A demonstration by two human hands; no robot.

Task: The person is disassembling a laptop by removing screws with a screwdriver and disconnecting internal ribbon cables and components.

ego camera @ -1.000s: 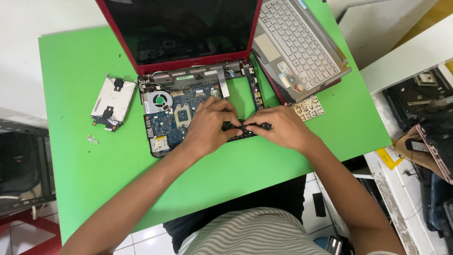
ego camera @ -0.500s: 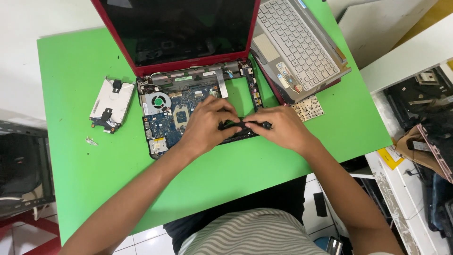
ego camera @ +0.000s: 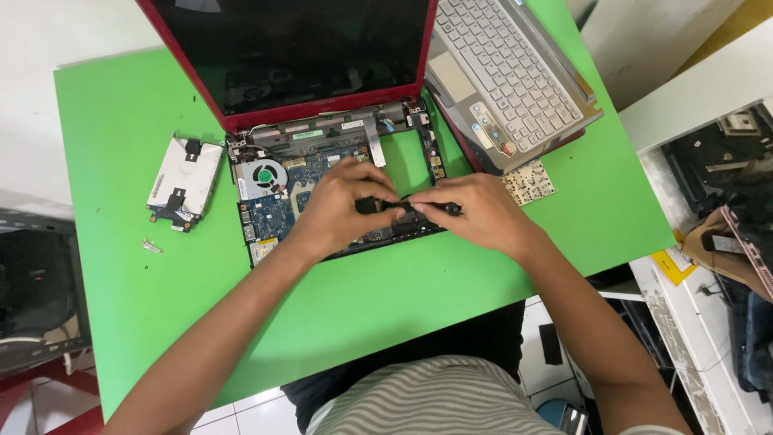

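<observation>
the flat green worktop (ego camera: pixel 121 121) carries a red laptop (ego camera: pixel 306 56), lid up with a glossy dark screen, at its far edge; the opened base shows a blue board (ego camera: pixel 274 213) and round fan (ego camera: pixel 264 175). a grey ribbed keyboard panel (ego camera: pixel 507 76) lies at the far right corner. a metal drive (ego camera: pixel 185 181) sits towards the left edge. left hand (ego camera: pixel 338 209) and right hand (ego camera: pixel 475 213), over the base, each grip clenched on a slim black tool (ego camera: pixel 407 207).

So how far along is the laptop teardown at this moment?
Done: the keyboard cover is off and set aside, the hard drive lies out on the green table, and the circuit board is bare. In hand: the left hand and right hand hold a black tool over it. Left: board and fan remain inside.
</observation>
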